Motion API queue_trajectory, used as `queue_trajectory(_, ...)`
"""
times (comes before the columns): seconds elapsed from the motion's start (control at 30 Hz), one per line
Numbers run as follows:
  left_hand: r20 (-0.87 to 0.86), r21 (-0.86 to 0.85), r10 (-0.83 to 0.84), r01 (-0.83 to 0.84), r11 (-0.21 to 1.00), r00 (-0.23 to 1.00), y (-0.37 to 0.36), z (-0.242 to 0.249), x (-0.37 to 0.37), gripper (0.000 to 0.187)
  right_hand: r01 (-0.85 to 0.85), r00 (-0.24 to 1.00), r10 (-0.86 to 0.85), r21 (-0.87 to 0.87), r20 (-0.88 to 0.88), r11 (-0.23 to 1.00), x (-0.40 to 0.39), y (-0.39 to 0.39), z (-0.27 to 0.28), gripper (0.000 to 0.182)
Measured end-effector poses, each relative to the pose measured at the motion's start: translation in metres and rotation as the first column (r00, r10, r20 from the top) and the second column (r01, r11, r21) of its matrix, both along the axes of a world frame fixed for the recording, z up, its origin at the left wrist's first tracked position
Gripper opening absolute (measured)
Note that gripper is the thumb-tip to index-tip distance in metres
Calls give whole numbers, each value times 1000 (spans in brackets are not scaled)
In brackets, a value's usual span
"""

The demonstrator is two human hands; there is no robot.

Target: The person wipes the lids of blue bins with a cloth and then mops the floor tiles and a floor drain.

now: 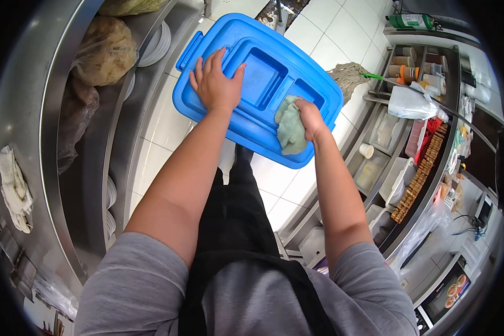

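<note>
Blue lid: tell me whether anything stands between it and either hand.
Only the green cloth, held in the right hand, lies between that hand and the blue lid, toward its right end. Nothing visible separates the left hand, resting with fingers spread, from the lid.

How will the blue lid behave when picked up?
The blue lid is probably stiff: its moulded ridges show no sag under the left hand. Its shiny surface may be slippery. Being wide, it could tilt if lifted at one end.
</note>
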State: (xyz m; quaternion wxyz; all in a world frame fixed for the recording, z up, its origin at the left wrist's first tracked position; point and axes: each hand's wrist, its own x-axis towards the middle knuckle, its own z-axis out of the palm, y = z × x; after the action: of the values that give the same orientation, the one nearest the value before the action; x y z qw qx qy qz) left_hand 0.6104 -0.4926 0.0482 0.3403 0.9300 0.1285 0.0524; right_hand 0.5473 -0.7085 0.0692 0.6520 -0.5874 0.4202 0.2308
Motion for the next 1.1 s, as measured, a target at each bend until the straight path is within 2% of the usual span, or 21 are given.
queue_trajectory(0.07, 7, 9, -9, 9, 1000, 1000, 0, -1, 1, 60, -224, 974, 225, 92, 5, 970, 7, -1, 11, 38)
queue_trajectory(0.13, 19, 10, -13, 13, 1000, 1000, 1, -2, 2, 60, -234, 958, 269, 278, -95, 932, -4, 6, 59, 35)
queue_trajectory(0.17, 22, 3, -15, 14, 1000, 1000, -1, -4, 2, 60, -604, 797, 596, 169, 103, 779, -25, 17, 77, 35)
queue_trajectory(0.2, 14, 4, -29, 29, 1000, 999, -1, -5, 1, 60, -859, 495, 836, -8, 236, 511, -49, 34, 95, 35)
queue_trajectory(0.23, 25, 3, -38, 38, 999, 999, 0, -5, 0, 60, -980, 193, 978, -33, 83, 196, -54, 58, 139, 34)
queue_trajectory(0.27, 44, 0, -44, 45, 999, 998, 1, -6, 1, 60, -990, -143, 987, -8, -71, -144, -51, 74, 172, 33)
queue_trajectory(0.3, 46, 9, -58, 57, 998, 997, 1, -8, 2, 60, -991, -132, 988, -8, -78, -133, -53, 59, 170, 33)
queue_trajectory(0.33, 47, 4, -61, 61, 998, 997, 2, -10, 1, 60, -927, 339, 938, -199, -78, 318, -52, 32, 167, 32)
queue_trajectory(0.37, 50, -15, -79, 80, 997, 996, 5, -12, 1, 58, -643, 719, 695, -366, 15, 673, -43, 13, 162, 31)
queue_trajectory(0.4, 53, -30, -99, 101, 994, 994, 9, -14, 2, 57, -518, 825, 562, -327, 53, 791, -20, 7, 153, 31)
queue_trajectory(0.5, -32, -116, -233, 228, 967, 972, 31, -11, 1, 47, -302, 776, 542, -566, 321, 767, 35, 14, 82, 35)
queue_trajectory(0.57, -57, -113, -400, 392, 913, 915, 53, -13, 0, 45, -191, 736, 637, -832, 230, 521, 54, 63, 54, 39)
queue_trajectory(0.67, -44, 11, -447, 448, 894, 893, 56, -16, -4, 48, -193, 617, 728, -840, 297, 507, 63, 109, -6, 50)
queue_trajectory(0.73, -100, 5, -477, 480, 877, 873, 60, -16, -4, 52, -91, 574, 818, -991, 31, 102, 57, 126, -9, 62)
queue_trajectory(0.8, -144, -22, -510, 512, 858, 848, 61, -10, -3, 53, -183, 586, 810, -970, 25, 162, 64, 125, -3, 62)
queue_trajectory(0.87, -177, -42, -513, 515, 856, 840, 64, -6, -1, 55, -445, 540, 839, -869, -68, 216, 72, 119, -5, 62)
queue_trajectory(0.9, -196, -47, -522, 524, 850, 830, 65, -7, 0, 55, -564, 475, 861, -814, -181, 140, 74, 119, -6, 54)
queue_trajectory(0.93, -215, -55, -529, 530, 846, 821, 64, -7, 0, 55, -556, 464, 867, -822, -183, 124, 81, 117, 4, 54)
queue_trajectory(1.0, -221, -65, -520, 519, 852, 825, 64, -5, -1, 55, -881, 235, 931, -467, -279, 82, 93, 107, 28, 42)
queue_trajectory(1.07, -240, -78, -525, 522, 849, 817, 65, -5, 2, 55, -841, 522, 846, 98, -107, 532, 106, 76, 48, 36)
queue_trajectory(1.1, -242, -77, -524, 522, 849, 817, 65, -4, 2, 55, -863, 485, 874, 148, -27, 484, 117, 56, 53, 36)
